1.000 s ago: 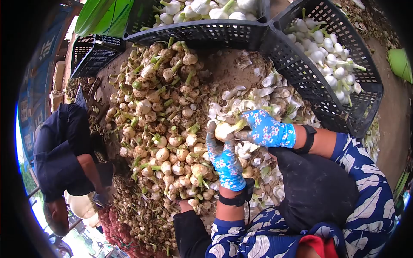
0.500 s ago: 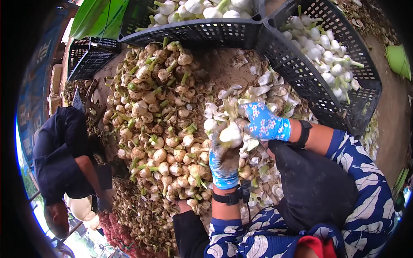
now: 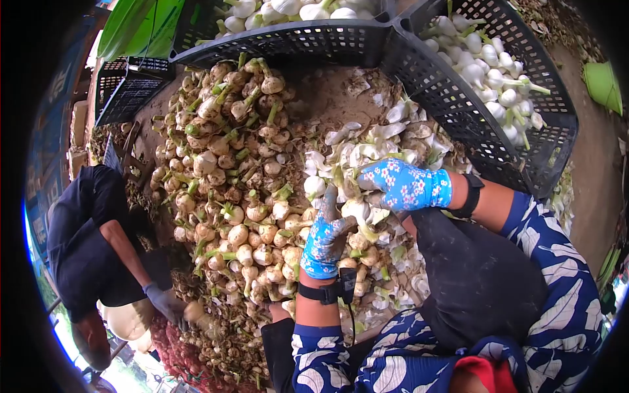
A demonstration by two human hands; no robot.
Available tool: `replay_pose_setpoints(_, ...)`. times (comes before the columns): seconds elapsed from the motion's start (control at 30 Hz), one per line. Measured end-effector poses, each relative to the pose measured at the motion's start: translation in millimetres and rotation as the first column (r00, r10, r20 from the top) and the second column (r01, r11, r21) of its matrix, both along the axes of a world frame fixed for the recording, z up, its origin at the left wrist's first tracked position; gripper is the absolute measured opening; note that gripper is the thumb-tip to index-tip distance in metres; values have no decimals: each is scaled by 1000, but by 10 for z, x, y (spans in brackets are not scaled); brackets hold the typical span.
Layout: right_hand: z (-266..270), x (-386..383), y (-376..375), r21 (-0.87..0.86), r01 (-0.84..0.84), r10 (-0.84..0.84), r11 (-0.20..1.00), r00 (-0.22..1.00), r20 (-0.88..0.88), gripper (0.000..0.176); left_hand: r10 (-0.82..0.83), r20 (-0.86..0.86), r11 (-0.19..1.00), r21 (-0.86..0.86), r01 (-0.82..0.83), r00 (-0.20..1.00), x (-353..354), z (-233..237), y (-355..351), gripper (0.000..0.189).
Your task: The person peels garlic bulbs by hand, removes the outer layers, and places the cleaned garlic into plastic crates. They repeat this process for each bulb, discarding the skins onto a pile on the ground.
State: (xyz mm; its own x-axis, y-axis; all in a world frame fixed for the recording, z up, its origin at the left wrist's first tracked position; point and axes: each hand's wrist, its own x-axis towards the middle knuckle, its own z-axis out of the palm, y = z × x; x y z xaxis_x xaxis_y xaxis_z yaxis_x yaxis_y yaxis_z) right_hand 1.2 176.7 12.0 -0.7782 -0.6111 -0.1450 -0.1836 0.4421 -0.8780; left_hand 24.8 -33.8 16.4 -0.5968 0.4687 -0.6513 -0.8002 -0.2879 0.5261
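Observation:
My right hand, in a blue flowered glove, is closed with its fingertips at a white garlic bulb and its stem. My left hand, in a matching glove with a dirt-stained palm side, is just left of that bulb. Its fingers stretch upward and the thumb stands apart, with nothing visible between them. Under and beyond both hands lie loose peeled garlic skins. A large heap of unpeeled, soil-marked garlic bulbs with cut green stems spreads to the left of my left hand.
Black plastic crates of white garlic stand at the back and right. Another black crate is at the far left, near a green tub. A green bucket sits far right. A co-worker bends over at left, above a red mesh sack.
My left hand has come off the garlic bulb and moved slightly left. My right hand stays by the bulb. The co-worker's gloved hand has reached forward toward the heap.

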Motion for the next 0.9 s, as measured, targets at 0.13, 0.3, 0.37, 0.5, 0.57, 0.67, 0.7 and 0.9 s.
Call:
replay_pose_setpoints(0.13, -12, -21, -88, 29, -7, 9, 1000, 996, -91, 32, 35, -28, 999, 5, -34, 999, 21, -71, -88, 92)
replay_pose_setpoints(0.3, -239, -105, -166, -11, 273, -262, 962, 908, -327, 20, -100, -18, 995, -4, 99, 995, 58, -19, 45, 92)
replay_pose_setpoints(0.37, -243, -137, -114, 72, 382, -338, 922, 880, -333, 23, -303, -49, 953, -1, 303, 952, 3, -62, 64, 92)
replay_pose_setpoints(0.5, -453, -278, 419, 427, 515, -319, 743, 834, -450, 29, -470, -166, 881, -150, 448, 867, 150, -38, 173, 92)
replay_pose_setpoints(0.57, -1105, -84, 755, 402, 370, -270, 838, 920, -285, 56, -433, -266, 899, -196, 392, 861, 0, 265, 401, 89)
replay_pose_setpoints(0.67, -308, 33, 374, 558, 272, 68, 784, 855, -513, 66, -283, -604, 958, -150, 242, 745, -487, 840, 1050, 89)
replay_pose_setpoints(0.7, -324, -30, 254, 533, 209, 69, 820, 888, -454, 66, -198, -707, 975, -71, 211, 679, -621, 1012, 1320, 87)
replay_pose_setpoints(0.9, -810, -883, -593, 430, 30, 64, 902, 977, -202, 66, -168, -986, 980, -166, -113, -9, -791, 1390, 1637, 78)
